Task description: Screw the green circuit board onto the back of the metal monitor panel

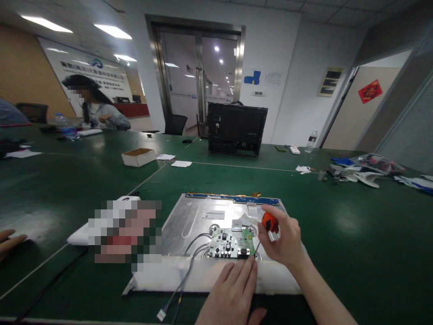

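Note:
A silver metal display panel (196,221) lies flat on the green table (355,225) in front of me. A small green circuit board (232,243) sits on its near part, with grey cables (189,266) running off toward the table's front edge. My right hand (282,241) grips an orange-handled screwdriver (269,222), whose tip points down at the board's right corner. My left hand (232,293) rests flat on the panel's near edge, fingertips touching the board's front right corner.
A black monitor back cover (237,128) stands upright at the far side. A small cardboard box (138,157) and papers lie left of centre. Plastic bags and parts (365,169) are at the right. A person sits far left; another person's hand (10,241) rests at the left edge.

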Tool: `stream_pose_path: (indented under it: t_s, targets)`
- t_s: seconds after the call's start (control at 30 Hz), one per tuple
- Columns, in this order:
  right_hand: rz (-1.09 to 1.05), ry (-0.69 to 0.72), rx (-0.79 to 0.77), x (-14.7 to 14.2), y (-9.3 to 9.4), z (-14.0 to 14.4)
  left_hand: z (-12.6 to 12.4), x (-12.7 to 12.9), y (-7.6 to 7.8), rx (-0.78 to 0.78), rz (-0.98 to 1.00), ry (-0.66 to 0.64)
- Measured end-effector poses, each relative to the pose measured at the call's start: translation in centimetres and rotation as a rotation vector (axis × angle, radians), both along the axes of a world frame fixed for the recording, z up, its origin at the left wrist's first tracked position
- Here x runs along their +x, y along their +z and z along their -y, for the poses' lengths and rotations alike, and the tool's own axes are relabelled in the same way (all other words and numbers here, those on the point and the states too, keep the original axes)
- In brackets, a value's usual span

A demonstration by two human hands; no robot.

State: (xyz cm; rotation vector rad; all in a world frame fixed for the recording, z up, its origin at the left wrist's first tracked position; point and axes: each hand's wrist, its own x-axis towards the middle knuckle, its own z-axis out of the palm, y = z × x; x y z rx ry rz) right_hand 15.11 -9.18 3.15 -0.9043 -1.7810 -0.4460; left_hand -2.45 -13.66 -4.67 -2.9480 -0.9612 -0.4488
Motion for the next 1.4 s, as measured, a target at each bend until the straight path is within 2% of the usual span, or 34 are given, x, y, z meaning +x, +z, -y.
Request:
stream_pose_path:
  t_s: [0.4,0.7,0.9,1.4]
  targets:
    - [0.020,0.023,-0.043,0.23,-0.07,0.08,0.20,0.04,0.14,-0.048,0.002,0.002]
    - [0.017,0.028,-0.035,0.23,-0.18,-0.03,0.13,-0.07,-0.31,-0.026,0.004,0.004]
    - [0.014,-0.016,-0.037,0.26,-0.13,-0.03,0.08,-0.02,0.01,-0.033,0.001,0.004]
    - [0.037,0.023,-0.039,0.31,0.09,-0.08,0.44,0.00,0.46,-0.059,0.028,0.008]
